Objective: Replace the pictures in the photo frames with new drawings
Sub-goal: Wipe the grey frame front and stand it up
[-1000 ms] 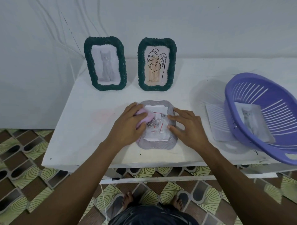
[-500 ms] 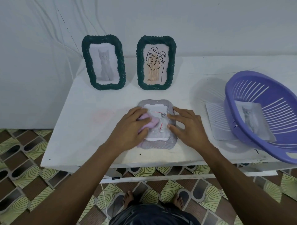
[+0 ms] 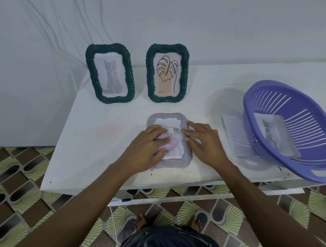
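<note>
A grey woven photo frame [image 3: 178,163] lies flat near the table's front edge, with a drawing [image 3: 173,131] showing in its window. My left hand [image 3: 146,148] holds a pink cloth [image 3: 48,0] [image 3: 169,145] pressed onto the frame's left half. My right hand [image 3: 204,142] rests with spread fingers on the frame's right edge. Two dark green frames stand at the back: the left frame [image 3: 110,73] shows a cat picture, the right frame [image 3: 167,73] a leaf drawing.
A purple slotted basket [image 3: 285,130] sits tilted at the right with a cat picture [image 3: 272,134] inside. A sheet of paper [image 3: 235,134] lies partly under it. The white table [image 3: 91,141] ends at a wall behind; patterned floor tiles lie below.
My left hand with the pink cloth has slid down and right across the grey frame. My right hand has stayed on the frame's right edge.
</note>
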`<state>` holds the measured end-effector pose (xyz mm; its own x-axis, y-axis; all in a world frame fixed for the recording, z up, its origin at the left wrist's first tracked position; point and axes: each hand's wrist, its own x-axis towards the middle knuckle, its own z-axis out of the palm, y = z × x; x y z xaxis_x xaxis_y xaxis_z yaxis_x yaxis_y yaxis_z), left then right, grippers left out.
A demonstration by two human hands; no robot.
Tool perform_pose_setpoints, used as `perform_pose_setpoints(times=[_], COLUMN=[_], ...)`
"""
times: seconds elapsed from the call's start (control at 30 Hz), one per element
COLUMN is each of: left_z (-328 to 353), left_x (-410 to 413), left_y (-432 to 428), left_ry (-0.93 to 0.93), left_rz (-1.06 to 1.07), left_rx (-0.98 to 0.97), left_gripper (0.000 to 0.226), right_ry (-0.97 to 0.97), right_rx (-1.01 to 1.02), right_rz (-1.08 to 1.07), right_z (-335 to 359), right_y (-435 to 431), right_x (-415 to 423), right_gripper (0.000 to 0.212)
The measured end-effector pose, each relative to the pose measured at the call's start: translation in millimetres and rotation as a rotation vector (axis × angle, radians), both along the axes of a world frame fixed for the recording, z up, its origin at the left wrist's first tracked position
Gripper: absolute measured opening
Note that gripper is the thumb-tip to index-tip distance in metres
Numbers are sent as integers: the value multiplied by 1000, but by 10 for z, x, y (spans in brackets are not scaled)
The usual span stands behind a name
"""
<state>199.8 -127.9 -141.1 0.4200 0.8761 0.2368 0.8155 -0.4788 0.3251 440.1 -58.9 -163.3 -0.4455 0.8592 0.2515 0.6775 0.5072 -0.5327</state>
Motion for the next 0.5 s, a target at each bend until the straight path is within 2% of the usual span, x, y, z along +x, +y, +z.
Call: perform_pose_setpoints(times=[0.17, 0.23, 0.37, 0.5], left_z=[36, 55, 76, 54], left_x=[108, 182, 116, 34], left_y=[468, 496, 261, 306], left_ry=[-1, -17, 27, 55], left_rz=[164, 136, -59, 45], left_rx=[-16, -26, 20, 47], left_gripper=[45, 45, 31, 35], right_ry=[-13, -13, -29, -6], right_rx=[-4, -10, -2, -9], right_rz=[-10, -13, -7, -18], right_z=[-13, -9, 9, 5], right_y=[12, 6, 4, 1], right_x=[3, 4, 3, -2], right_gripper=[37, 39, 39, 38])
